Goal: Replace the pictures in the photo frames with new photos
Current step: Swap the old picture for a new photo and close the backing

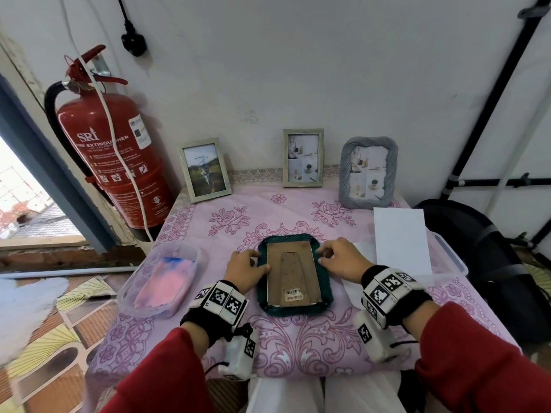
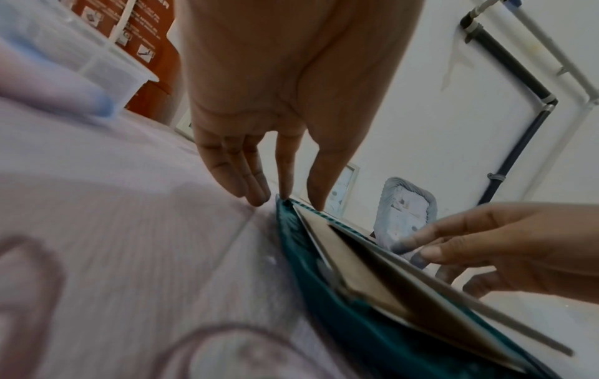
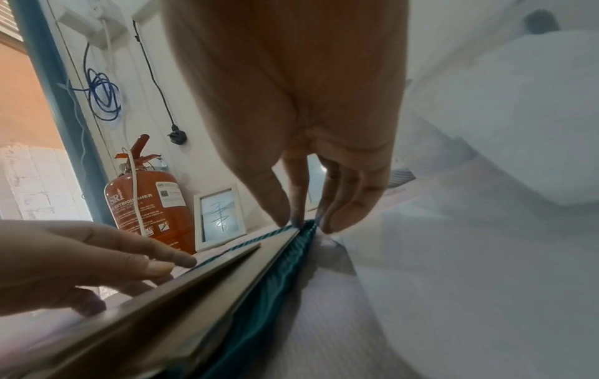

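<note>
green frame (image 1: 294,275) face down mid-worktop (image 1: 328,347), brown backing up | left hand (image 1: 245,265) fingertips on its left edge, fingers straight | right hand (image 1: 340,257) fingertips on its right edge, loosely bent | three frames stand at wall

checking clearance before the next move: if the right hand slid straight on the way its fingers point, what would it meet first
The right hand points left across the teal frame, fingers on its right edge. Going straight on it would first cross the brown backing board, then probably meet the left hand at the opposite edge.
</note>
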The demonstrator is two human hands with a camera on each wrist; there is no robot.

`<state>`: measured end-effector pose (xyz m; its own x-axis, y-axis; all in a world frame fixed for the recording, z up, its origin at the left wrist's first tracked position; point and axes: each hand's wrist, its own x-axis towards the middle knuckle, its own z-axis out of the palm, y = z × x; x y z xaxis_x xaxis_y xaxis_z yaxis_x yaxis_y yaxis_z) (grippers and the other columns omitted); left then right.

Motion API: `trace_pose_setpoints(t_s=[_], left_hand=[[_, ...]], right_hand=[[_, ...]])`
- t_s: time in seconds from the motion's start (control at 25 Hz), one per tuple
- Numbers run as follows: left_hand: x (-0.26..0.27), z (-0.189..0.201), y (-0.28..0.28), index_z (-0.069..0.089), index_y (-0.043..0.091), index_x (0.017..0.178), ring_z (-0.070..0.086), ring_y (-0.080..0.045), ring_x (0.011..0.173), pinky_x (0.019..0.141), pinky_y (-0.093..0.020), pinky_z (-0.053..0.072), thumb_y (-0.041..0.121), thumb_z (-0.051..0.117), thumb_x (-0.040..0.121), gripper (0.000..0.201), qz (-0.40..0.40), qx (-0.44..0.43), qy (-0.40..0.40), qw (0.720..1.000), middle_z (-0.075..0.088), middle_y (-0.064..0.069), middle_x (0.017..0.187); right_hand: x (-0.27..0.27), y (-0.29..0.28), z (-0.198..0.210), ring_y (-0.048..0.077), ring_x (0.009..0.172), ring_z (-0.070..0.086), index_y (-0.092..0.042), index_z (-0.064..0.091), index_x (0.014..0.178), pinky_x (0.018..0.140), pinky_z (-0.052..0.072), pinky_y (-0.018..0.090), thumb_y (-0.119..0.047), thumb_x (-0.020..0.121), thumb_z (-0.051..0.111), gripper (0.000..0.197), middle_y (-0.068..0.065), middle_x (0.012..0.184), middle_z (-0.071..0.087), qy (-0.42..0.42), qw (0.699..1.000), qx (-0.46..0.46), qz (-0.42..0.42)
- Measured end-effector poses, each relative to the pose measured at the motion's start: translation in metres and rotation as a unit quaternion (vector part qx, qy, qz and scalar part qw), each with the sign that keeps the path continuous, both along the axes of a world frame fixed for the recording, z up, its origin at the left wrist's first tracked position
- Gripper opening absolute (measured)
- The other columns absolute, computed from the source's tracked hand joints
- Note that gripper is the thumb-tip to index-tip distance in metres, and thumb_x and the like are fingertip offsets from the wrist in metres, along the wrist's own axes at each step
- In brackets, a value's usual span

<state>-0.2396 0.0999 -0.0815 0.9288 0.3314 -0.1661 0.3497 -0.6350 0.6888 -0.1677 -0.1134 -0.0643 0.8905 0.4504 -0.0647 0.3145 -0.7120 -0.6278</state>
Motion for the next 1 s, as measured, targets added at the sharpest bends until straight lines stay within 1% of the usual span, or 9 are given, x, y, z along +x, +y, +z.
trace_pose_setpoints(t_s=[0.08, 0.2, 0.28, 0.36, 0.44, 0.64, 0.76, 0.88, 1.0], left_hand=[[0.009, 0.007, 0.002, 0.053, 0.01, 0.125, 0.057, -0.028, 0.108, 0.099, -0.034, 0.045, 0.029, 0.071, 0.08, 0.052, -0.002, 0.004, -0.002, 1.0, 0.051, -0.017, 0.123], [0.02, 0.009, 0.003, 0.051, 0.007, 0.126, 0.056, -0.028, 0.111, 0.096, -0.034, 0.046, 0.03, 0.079, 0.072, 0.065, -0.021, -0.007, 0.021, 1.0, 0.055, -0.016, 0.123], [0.023, 0.005, 0.002, 0.05, 0.006, 0.126, 0.056, -0.028, 0.11, 0.094, -0.033, 0.046, 0.025, 0.084, 0.066, 0.072, -0.016, -0.008, 0.021, 1.0, 0.056, -0.015, 0.122], [0.024, 0.0, 0.003, 0.049, 0.006, 0.126, 0.056, -0.028, 0.109, 0.092, -0.032, 0.046, 0.023, 0.086, 0.063, 0.074, -0.005, -0.015, 0.011, 1.0, 0.056, -0.015, 0.121], [0.024, -0.004, 0.004, 0.049, 0.005, 0.124, 0.057, -0.028, 0.107, 0.092, -0.034, 0.048, 0.023, 0.086, 0.063, 0.074, -0.001, -0.025, 0.001, 1.0, 0.055, -0.017, 0.12], [0.023, -0.008, 0.007, 0.047, 0.005, 0.124, 0.057, -0.031, 0.107, 0.095, -0.041, 0.048, 0.022, 0.085, 0.064, 0.073, -0.011, -0.037, -0.012, 0.999, 0.052, -0.02, 0.121], [0.023, -0.009, 0.007, 0.051, 0.007, 0.122, 0.056, -0.031, 0.107, 0.096, -0.04, 0.047, 0.023, 0.084, 0.065, 0.068, -0.026, -0.027, -0.015, 0.999, 0.051, -0.019, 0.121], [0.022, -0.01, 0.006, 0.052, 0.008, 0.122, 0.055, -0.029, 0.106, 0.097, -0.037, 0.046, 0.025, 0.083, 0.067, 0.066, -0.033, -0.008, -0.017, 0.999, 0.049, -0.017, 0.121], [0.02, -0.01, 0.005, 0.049, 0.006, 0.125, 0.056, -0.029, 0.106, 0.098, -0.038, 0.046, 0.023, 0.084, 0.066, 0.071, -0.021, -0.015, -0.022, 0.999, 0.049, -0.017, 0.122]], right_hand=[[0.007, 0.005, 0.004, 0.02, 0.088, 0.055, -0.003, 0.062, 0.114, 0.073, 0.038, 0.018, -0.012, 0.082, 0.067, 0.033, 0.02, 0.112, 0.061, -0.009, 1.0, 0.0, -0.017], [0.016, 0.012, 0.003, 0.024, 0.107, 0.056, -0.004, 0.056, 0.121, 0.09, 0.043, 0.028, -0.021, 0.077, 0.075, 0.052, 0.016, 0.121, 0.058, 0.015, 0.999, -0.05, -0.01], [0.02, 0.013, 0.0, 0.025, 0.115, 0.054, -0.003, 0.053, 0.126, 0.095, 0.042, 0.028, -0.022, 0.075, 0.077, 0.059, 0.015, 0.125, 0.057, 0.029, 0.998, -0.06, -0.007], [0.022, 0.014, -0.003, 0.023, 0.113, 0.054, -0.003, 0.052, 0.128, 0.095, 0.041, 0.027, -0.022, 0.075, 0.077, 0.062, 0.015, 0.127, 0.056, 0.03, 0.998, -0.052, -0.009], [0.022, 0.013, -0.007, 0.016, 0.1, 0.051, -0.002, 0.051, 0.128, 0.091, 0.041, 0.025, -0.021, 0.073, 0.079, 0.064, 0.015, 0.125, 0.057, 0.034, 0.999, -0.034, -0.016], [0.021, 0.01, -0.012, 0.014, 0.09, 0.047, -0.002, 0.051, 0.126, 0.084, 0.042, 0.025, -0.02, 0.071, 0.08, 0.064, 0.003, 0.101, 0.048, 0.047, 0.999, 0.008, -0.025], [0.02, 0.009, -0.012, 0.016, 0.09, 0.049, -0.002, 0.052, 0.125, 0.087, 0.044, 0.029, -0.02, 0.072, 0.08, 0.063, 0.006, 0.102, 0.049, 0.04, 0.999, 0.011, -0.023], [0.018, 0.008, -0.014, 0.022, 0.101, 0.054, -0.003, 0.051, 0.126, 0.087, 0.042, 0.025, -0.02, 0.073, 0.079, 0.062, 0.013, 0.114, 0.054, 0.032, 0.999, 0.017, -0.019], [0.017, 0.006, -0.016, 0.019, 0.1, 0.052, -0.004, 0.05, 0.128, 0.085, 0.039, 0.021, -0.021, 0.075, 0.077, 0.062, 0.014, 0.118, 0.052, 0.033, 0.999, 0.025, -0.019]])
